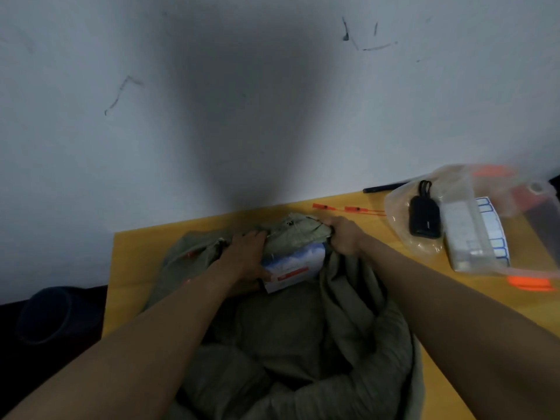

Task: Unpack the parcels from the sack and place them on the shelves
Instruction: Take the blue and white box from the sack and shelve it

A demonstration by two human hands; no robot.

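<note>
On the table (145,253), right hand (344,234) fingers gripping sack (303,344), left hand (245,256) holding half-hidden parcel (295,265)

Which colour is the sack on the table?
The sack is dull olive green, shown in the head view.
</note>
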